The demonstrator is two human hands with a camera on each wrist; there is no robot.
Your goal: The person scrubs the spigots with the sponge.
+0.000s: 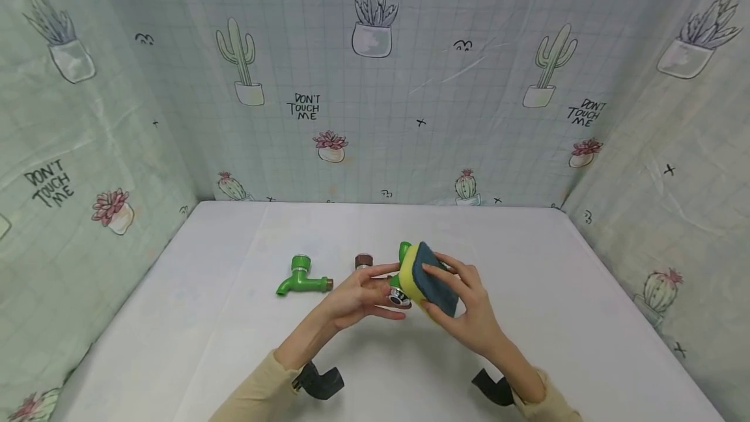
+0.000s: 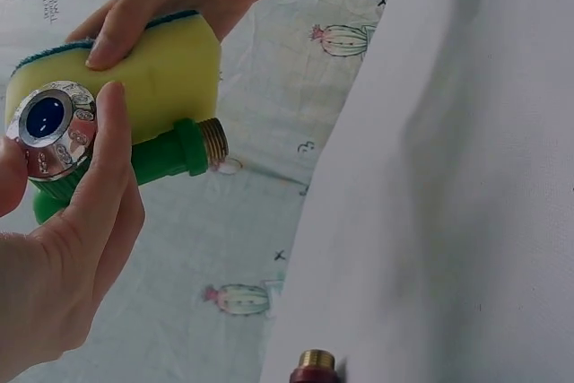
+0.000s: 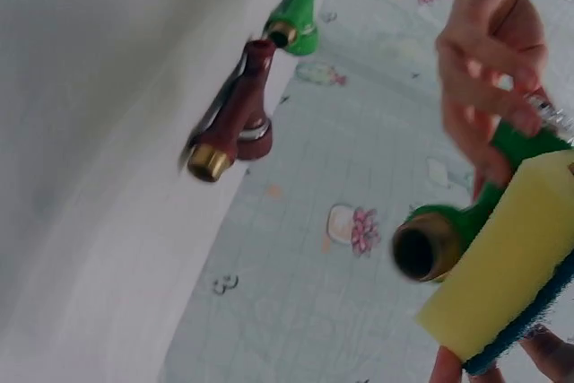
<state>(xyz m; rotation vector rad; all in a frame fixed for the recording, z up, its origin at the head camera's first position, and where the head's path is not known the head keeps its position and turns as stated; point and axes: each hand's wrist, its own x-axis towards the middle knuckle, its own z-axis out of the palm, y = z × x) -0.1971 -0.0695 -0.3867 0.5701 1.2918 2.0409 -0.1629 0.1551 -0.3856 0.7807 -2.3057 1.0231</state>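
Observation:
My left hand (image 1: pixel 359 299) pinches a green water tap (image 2: pixel 166 159) by its shiny chrome knob (image 2: pixel 67 127). Off to one side of the tap sticks a threaded brass end (image 2: pixel 213 143). With spread fingers my right hand (image 1: pixel 473 310) grips a sponge (image 1: pixel 435 284), yellow on one face and dark scouring pad on the other. The yellow face lies against the tap's body, the pad side toward my right palm. In the head view the sponge covers much of the tap. Both hands are raised over the white table.
A second green tap (image 1: pixel 301 283) lies on the white table (image 1: pixel 234 344) to the left. A dark red-brown tap (image 3: pixel 238 109) lies near it, partly behind my left hand in the head view. Black straps (image 1: pixel 319 383) circle both wrists. Printed cloth (image 1: pixel 375 116) hangs behind and at both sides.

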